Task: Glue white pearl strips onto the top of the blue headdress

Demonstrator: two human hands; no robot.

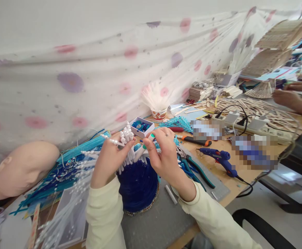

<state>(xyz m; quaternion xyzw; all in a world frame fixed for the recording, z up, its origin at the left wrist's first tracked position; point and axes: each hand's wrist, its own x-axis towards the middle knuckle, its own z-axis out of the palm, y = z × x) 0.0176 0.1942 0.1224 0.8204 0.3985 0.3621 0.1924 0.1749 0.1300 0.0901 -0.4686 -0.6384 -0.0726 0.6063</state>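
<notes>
White beads beside left fingers (126, 147)

The left hand (112, 155) pinches white beaded stems (127, 135) above a dark-blue rounded piece (138, 185); the right hand (163, 152) grips a white-and-green tube (149, 139) close by. Green-handled pliers (196, 169) lie just right, a blue glue gun (219, 159) beyond them, and over left, a mannequin head (33, 166) lies tipped.
</notes>
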